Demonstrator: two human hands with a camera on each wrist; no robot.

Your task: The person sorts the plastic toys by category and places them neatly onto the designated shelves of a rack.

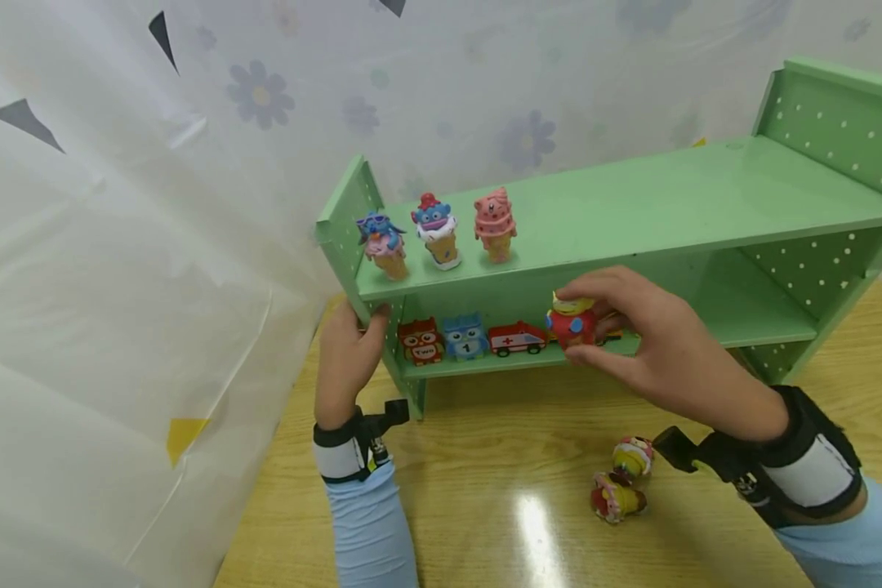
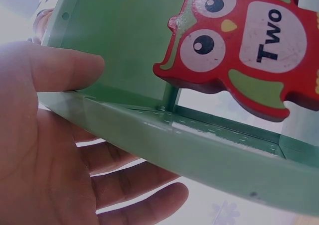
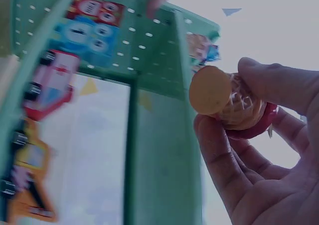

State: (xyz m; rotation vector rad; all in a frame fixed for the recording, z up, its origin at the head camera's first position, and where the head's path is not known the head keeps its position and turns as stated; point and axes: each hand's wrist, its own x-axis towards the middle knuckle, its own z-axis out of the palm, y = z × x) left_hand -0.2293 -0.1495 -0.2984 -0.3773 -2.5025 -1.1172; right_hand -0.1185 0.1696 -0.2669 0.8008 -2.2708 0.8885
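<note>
My right hand (image 1: 654, 343) pinches an ice-cream-cone figurine (image 1: 572, 320) with a red body and yellow top, held before the lower shelf. In the right wrist view its waffle cone (image 3: 241, 108) and flat round base face the camera, between thumb and fingers. My left hand (image 1: 349, 351) grips the left side panel of a green toy shelf (image 1: 632, 216); the left wrist view has the thumb on one side of the panel edge and the fingers on the other. On the top board stand three cone figurines: a blue-and-pink one (image 1: 385, 245), a blue-headed one (image 1: 437, 231) and a pink one (image 1: 496, 224).
On the lower board stand a red owl (image 1: 421, 341) marked "Two", a blue owl (image 1: 465, 336), a red-and-white ambulance (image 1: 518, 338) and an orange toy vehicle (image 3: 35, 180). Two more cone figurines (image 1: 617, 496) (image 1: 633, 457) lie on the wooden table (image 1: 470, 474).
</note>
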